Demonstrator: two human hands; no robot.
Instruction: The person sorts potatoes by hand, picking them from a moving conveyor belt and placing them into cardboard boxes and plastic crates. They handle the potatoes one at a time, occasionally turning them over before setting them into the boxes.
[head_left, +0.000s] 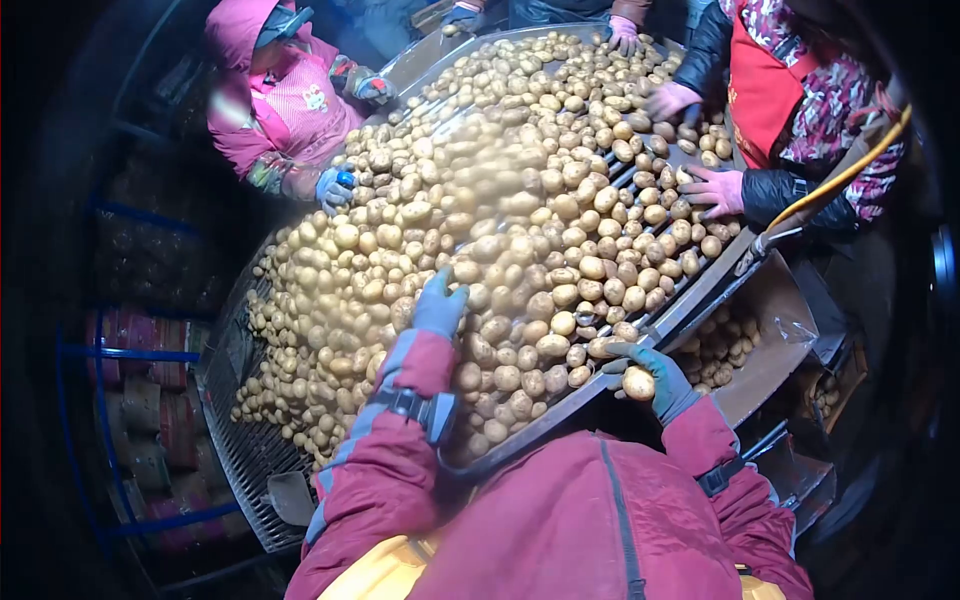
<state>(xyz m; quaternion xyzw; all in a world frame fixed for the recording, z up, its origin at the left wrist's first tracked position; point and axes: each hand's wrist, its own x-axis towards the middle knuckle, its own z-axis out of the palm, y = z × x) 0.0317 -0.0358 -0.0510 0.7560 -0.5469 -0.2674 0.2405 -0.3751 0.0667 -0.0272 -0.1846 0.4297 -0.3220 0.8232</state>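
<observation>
A wide heap of potatoes covers a slatted metal sorting table. My left hand, in a blue-grey glove, reaches over the near middle of the heap. Its fingers are apart among the potatoes, and I see nothing held in it. At the table's near right rim, my right hand, in a grey-green glove, is closed around one potato. That potato sits just outside the metal rim.
Co-workers stand around the table: one in a pink apron at left, one in a red apron at right, others at the far side. Below the right rim, a chute holds more potatoes. A yellow hose hangs at right.
</observation>
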